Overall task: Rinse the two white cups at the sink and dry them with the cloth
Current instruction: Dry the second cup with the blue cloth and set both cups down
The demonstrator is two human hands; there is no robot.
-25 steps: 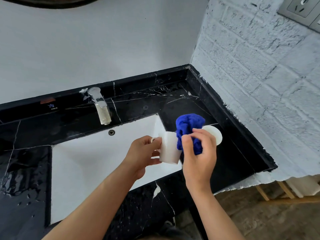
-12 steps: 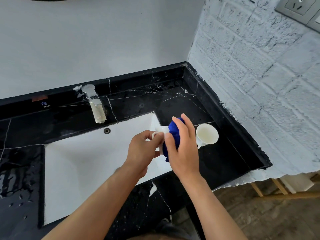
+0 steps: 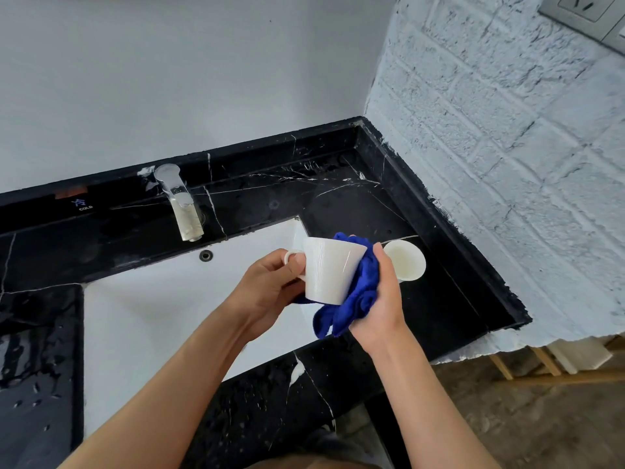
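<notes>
Home washroom or kitchenette corner: white basin (image 3: 152, 309) sunk in a black marble counter (image 3: 355, 211) under the fingers (image 3: 270, 265), tap (image 3: 182, 208) beyond them, painted brick wall (image 3: 507, 164) with socket (image 3: 581, 8) to their right.

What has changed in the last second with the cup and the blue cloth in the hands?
The right hand first held the blue cloth bunched at the mouth of the held cup; now it presses the cloth under and against the cup's side, and the cup's wall shows. The left hand kept its hold at the handle. The second cup stayed on the counter, and the tap stayed off.
</notes>
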